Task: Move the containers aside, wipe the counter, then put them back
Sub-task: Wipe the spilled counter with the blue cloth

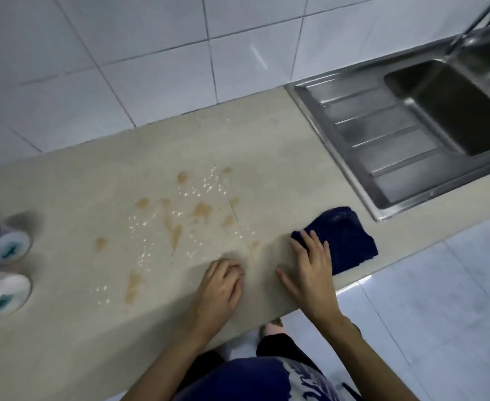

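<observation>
Two white containers stand at the far left edge of the beige counter (64, 180): one with a dark blue top (2, 240), one with a pink-rimmed top (1, 290). Brown stains and white droplets (177, 218) are spread over the counter's middle. A dark blue cloth (345, 241) lies flat near the front edge at the right. My right hand (310, 267) lies flat with its fingers spread, the fingertips on the cloth's left edge. My left hand (220, 287) rests on the counter beside it, fingers loosely curled, holding nothing.
A steel sink (469, 111) with a ribbed drainboard (382, 131) is set into the counter at the right. White wall tiles (151, 53) rise behind. The counter's front edge runs under my wrists, with the tiled floor (440, 314) below.
</observation>
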`<state>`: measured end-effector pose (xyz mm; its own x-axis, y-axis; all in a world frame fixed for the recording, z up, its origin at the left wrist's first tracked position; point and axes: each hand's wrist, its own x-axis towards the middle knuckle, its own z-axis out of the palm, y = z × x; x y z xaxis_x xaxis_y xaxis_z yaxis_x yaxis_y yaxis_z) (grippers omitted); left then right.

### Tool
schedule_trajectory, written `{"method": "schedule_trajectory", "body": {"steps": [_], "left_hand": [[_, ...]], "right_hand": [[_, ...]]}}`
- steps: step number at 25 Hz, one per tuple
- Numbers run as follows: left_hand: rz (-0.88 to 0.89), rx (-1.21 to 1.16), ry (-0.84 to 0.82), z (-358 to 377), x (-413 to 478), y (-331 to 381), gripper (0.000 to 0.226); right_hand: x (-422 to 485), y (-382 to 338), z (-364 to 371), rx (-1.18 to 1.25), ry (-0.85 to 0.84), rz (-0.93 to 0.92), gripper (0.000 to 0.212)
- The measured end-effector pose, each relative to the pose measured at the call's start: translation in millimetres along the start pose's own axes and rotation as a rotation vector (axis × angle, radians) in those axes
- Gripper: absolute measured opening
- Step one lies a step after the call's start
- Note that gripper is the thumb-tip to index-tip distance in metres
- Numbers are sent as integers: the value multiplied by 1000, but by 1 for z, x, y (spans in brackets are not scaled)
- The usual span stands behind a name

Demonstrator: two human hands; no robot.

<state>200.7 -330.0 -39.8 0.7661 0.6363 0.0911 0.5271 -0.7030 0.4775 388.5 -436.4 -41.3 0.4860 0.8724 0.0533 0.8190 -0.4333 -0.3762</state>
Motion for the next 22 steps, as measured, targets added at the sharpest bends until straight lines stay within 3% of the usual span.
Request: {"method": "schedule_trajectory", "body": {"steps": [3,5,9,11,14,19,22], "left_hand": [[-7,-15,-5,11,11,23,26],[-12,-22,-13,15,13,33,25],[-105,-20,11,13,7,26,30],[-166,-19,22,8,-4,19,33],[-258,-35,43,-2,-22,9,32],[-401,-49,141,-34,-72,-10,27],[-452,-49,214,-58,-99,-32,27]], "right_hand": [[11,48,-6,-195,-66,135,97],[17,69,-6,-233,-152,151,103],[24,70,-1,-257,-201,74,74],[32,61,1,-275,-211,23,69],[49,32,15,-300,-239,-149,67],[53,-92,62,-262,-300,-453,67],[54,-127,79,-253,-315,-470,65]]}}
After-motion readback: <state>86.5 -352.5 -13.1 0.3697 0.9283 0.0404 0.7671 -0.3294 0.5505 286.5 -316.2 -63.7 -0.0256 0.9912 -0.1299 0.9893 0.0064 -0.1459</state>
